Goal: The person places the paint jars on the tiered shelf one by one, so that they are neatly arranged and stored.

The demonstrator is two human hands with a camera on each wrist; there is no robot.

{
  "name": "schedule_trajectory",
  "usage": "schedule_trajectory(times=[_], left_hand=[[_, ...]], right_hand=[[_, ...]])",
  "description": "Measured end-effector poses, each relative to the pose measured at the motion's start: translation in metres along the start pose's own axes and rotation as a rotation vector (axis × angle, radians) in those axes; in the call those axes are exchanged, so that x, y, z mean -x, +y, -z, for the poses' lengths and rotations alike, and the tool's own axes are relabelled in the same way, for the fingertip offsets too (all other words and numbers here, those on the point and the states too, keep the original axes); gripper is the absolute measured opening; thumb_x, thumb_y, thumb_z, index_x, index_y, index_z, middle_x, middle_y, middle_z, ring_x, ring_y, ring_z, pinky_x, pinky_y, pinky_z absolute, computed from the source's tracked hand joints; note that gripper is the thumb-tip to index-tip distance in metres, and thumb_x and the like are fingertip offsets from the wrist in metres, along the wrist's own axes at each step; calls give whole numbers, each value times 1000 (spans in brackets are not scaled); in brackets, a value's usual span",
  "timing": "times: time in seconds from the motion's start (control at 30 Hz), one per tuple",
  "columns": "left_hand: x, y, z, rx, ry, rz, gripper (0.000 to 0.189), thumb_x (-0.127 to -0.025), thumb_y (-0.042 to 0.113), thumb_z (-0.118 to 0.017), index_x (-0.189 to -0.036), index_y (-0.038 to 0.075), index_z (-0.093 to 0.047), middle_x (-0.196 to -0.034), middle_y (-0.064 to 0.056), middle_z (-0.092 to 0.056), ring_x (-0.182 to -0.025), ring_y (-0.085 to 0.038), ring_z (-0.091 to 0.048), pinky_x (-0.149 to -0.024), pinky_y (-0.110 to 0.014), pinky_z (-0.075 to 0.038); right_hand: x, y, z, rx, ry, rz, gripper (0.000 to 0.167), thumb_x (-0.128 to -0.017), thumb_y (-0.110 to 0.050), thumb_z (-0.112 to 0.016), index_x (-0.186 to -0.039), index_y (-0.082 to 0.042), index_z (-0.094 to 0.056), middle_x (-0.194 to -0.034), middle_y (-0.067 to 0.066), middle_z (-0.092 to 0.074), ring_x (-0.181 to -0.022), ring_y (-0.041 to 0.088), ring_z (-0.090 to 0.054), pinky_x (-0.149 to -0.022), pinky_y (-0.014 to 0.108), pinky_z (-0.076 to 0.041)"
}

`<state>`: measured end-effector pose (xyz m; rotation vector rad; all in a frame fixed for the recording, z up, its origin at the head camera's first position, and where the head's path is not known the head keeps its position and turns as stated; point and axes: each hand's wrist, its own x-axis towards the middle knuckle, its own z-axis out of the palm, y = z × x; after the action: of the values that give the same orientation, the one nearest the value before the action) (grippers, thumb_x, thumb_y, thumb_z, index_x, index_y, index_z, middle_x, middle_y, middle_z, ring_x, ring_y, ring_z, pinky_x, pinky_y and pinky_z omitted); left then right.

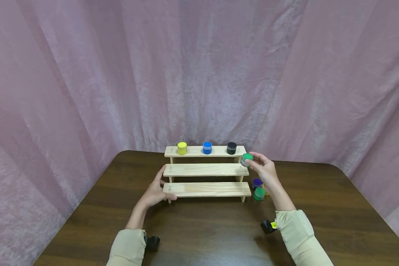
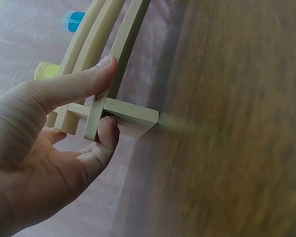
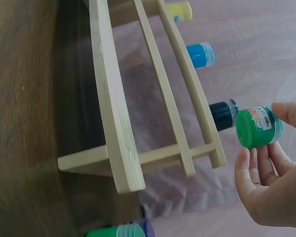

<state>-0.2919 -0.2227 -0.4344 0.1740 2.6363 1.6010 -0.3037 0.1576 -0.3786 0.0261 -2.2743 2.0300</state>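
Note:
A three-tier wooden stand (image 1: 207, 189) sits on the table. My left hand (image 1: 154, 193) grips its left end, thumb on the front edge of the lowest board (image 2: 126, 49) and a fingertip curled beneath it. My right hand (image 1: 265, 170) pinches a small green paint jar (image 3: 259, 127) between thumb and fingers, raised at the right end of the stand near the top tier. Along the top board stand a yellow paint jar (image 1: 182, 148), a blue paint jar (image 1: 207, 148) and a black paint jar (image 1: 231, 148), spaced apart.
To the right of the stand, a purple-lidded jar (image 1: 257, 183) and another green jar (image 1: 259, 194) are grouped on the brown table (image 1: 206, 229), with a bit of yellow-orange behind them. A pink curtain (image 1: 199, 74) hangs behind the table.

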Motion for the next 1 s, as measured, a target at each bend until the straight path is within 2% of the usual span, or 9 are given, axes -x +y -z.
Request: schedule_trajectory(times=[0.2, 0.37, 0.63, 0.77, 1.0], left_hand=[[0, -1, 0, -1, 0, 2, 125, -65, 2, -87, -158, 19, -5, -107, -25, -51, -60, -19, -55, -57, -31, -49], [0, 0, 0, -5, 0, -3, 126, -65, 2, -88, -158, 19, -5, -108, -26, -51, -60, -19, -56, -57, -32, -49], [1, 1, -1, 4, -5, -1, 126, -65, 1, -87, -158, 19, -5, -108, -26, -52, -59, -19, -56, -57, -32, -49], [1, 1, -1, 2, 1, 0, 125, -64, 1, -87, -158, 20, -6, -108, -26, -53, -59, -18, -57, -57, -32, -49], [1, 1, 0, 3, -6, 2, 125, -65, 2, -88, -158, 20, -5, -110, -27, -51, -60, -19, -57, -57, -33, -49]], right_hand=[[-1, 3, -9, 17, -25, 16, 55, -94, -28, -65, -141, -6, -48, -110, -12, -57, -96, -6, -57, -97, 28, -50], [-1, 4, -21, 34, -66, 26, 52, -95, -26, -64, -141, -6, -49, -117, -3, -58, -95, -5, -57, -91, 27, -52], [-2, 4, -39, 14, -80, 40, 50, -93, -22, -66, -138, -5, -52, -113, -2, -59, -94, -3, -57, -88, 24, -52], [-2, 3, -47, 8, -90, 38, 49, -94, -20, -65, -138, -5, -51, -120, 5, -59, -94, -3, -57, -90, 25, -52], [-4, 1, -61, -17, -111, 41, 49, -94, -20, -64, -139, -5, -51, -126, 12, -58, -97, 0, -57, -98, 35, -50]])
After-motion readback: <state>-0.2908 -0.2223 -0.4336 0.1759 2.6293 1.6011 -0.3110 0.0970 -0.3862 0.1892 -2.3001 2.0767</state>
